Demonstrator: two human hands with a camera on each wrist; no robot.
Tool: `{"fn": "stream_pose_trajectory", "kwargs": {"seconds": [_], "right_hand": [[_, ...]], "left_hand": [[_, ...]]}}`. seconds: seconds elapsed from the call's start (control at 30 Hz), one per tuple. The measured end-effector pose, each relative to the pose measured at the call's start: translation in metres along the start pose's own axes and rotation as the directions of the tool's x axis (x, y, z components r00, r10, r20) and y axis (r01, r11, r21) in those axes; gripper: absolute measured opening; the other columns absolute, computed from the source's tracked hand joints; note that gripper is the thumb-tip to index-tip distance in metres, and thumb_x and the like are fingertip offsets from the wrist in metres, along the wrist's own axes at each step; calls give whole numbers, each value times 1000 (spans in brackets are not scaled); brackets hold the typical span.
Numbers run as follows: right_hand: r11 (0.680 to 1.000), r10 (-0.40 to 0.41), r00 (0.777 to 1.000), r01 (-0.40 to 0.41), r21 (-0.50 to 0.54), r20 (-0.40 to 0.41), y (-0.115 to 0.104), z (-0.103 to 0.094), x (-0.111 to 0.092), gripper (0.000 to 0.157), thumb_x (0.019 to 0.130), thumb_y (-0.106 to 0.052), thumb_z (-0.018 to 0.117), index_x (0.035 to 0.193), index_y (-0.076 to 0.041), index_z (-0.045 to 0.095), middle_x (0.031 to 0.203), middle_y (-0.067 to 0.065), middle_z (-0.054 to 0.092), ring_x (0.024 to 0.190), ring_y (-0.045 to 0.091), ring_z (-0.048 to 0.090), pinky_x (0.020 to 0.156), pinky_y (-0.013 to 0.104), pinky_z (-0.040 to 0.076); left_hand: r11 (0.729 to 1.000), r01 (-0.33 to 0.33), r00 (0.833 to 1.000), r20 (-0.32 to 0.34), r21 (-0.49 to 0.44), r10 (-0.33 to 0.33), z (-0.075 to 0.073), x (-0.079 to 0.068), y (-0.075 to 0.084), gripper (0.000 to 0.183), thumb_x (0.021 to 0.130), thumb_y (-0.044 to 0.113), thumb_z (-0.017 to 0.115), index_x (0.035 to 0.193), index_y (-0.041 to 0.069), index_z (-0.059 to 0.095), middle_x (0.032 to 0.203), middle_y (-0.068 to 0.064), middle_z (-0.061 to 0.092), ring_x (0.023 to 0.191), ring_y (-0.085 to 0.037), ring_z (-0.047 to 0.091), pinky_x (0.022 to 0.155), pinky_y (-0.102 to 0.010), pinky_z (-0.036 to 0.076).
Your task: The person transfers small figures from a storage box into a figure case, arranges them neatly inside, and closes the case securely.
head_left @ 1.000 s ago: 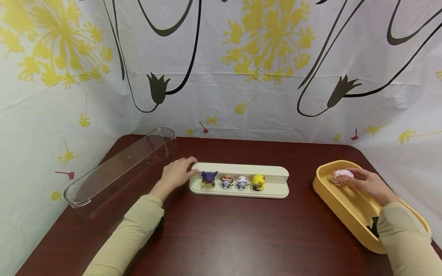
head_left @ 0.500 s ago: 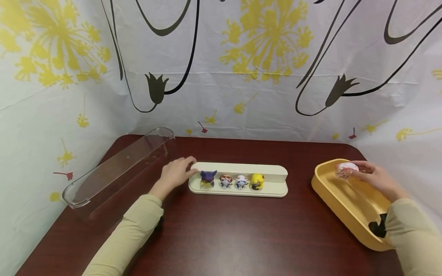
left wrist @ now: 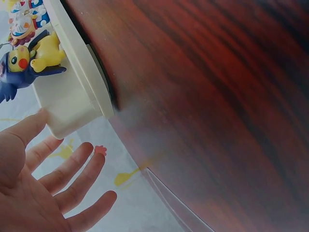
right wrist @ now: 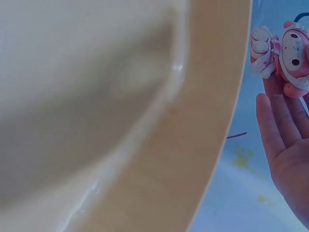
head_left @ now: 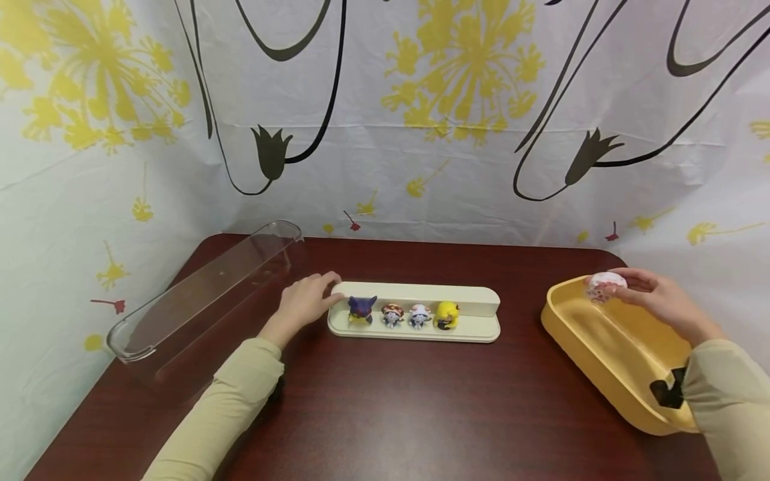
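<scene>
My left hand (head_left: 305,300) holds the left end of a cream display stand (head_left: 481,333) between thumb and forefinger; its other fingers extend loosely past the end in the left wrist view. On the stand's step, several small figurines stand in a row: a purple-hooded yellow one (head_left: 361,311), one with a red-brown top (head_left: 393,315), a white-capped one (head_left: 420,316) and a yellow one (head_left: 447,316). My right hand (head_left: 664,304) grips a pink-and-white figurine (right wrist: 292,53) above the far end of a yellow tray (head_left: 592,364). The right wrist view shows its white face with black eyes.
A clear plastic cover (head_left: 210,287) lies slantwise at the table's left. Inside the yellow tray's near end is a black object (head_left: 668,394), partly hidden by the right sleeve. A patterned curtain (head_left: 385,187) hangs along the back and sides of the dark red table (head_left: 409,407).
My right hand has lifted the pink-and-white figurine up from inside the tray and moved slightly right, uncovering more of the black object. The left hand has stayed on the stand.
</scene>
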State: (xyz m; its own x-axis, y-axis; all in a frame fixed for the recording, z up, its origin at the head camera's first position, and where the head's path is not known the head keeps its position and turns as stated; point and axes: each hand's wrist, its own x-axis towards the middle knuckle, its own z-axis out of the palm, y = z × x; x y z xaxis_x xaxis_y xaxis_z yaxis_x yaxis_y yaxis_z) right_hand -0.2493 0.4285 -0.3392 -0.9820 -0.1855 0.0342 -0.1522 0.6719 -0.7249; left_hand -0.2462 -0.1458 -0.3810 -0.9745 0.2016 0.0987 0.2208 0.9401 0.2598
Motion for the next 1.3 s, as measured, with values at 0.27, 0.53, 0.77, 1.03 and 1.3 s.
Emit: {"fn": "stream_pose_trajectory", "kwargs": {"seconds": [0.27,0.53,0.77,1.03,1.3], "right_hand": [[999,2,1000,-3,-36,-24,-22,4,3,44,86,-23,58,122,-2,45,94,-16,59,86,-4,53,68,12,38],[997,-14,999,11,-71,-32,-45,14,6,43,85,-28,60,120,-7,48,96,-8,63,87,-4,53,71,13,34],[995,-95,995,94,-26,-38,-60,27,10,37,83,-20,62,116,-5,51,95,-6,64,85,2,57,69,13,39],[977,-196,980,197,78,-15,-76,43,13,33,82,-7,62,113,2,51,92,-2,64,81,8,60,66,19,45],[972,-225,974,224,64,13,-84,60,16,36,82,-11,64,114,0,52,96,2,62,82,11,60,66,22,46]], "left_hand": [[1000,5,1000,2,-1,-5,0,1,0,32,83,41,57,109,22,55,81,-1,53,64,-19,49,52,-35,40],[1000,6,1000,3,0,-6,0,0,0,32,83,41,57,109,23,54,80,-1,52,64,-19,48,52,-35,40],[1000,14,1000,7,-7,-14,0,-1,1,32,84,41,57,109,22,54,82,-1,53,64,-19,48,52,-35,40],[1000,13,1000,6,-3,-13,0,-1,1,32,84,41,57,109,22,54,82,-2,53,64,-18,48,52,-34,39],[1000,11,1000,9,-4,-11,0,-1,1,33,84,42,57,110,22,54,82,-1,52,64,-18,48,52,-34,39]]}}
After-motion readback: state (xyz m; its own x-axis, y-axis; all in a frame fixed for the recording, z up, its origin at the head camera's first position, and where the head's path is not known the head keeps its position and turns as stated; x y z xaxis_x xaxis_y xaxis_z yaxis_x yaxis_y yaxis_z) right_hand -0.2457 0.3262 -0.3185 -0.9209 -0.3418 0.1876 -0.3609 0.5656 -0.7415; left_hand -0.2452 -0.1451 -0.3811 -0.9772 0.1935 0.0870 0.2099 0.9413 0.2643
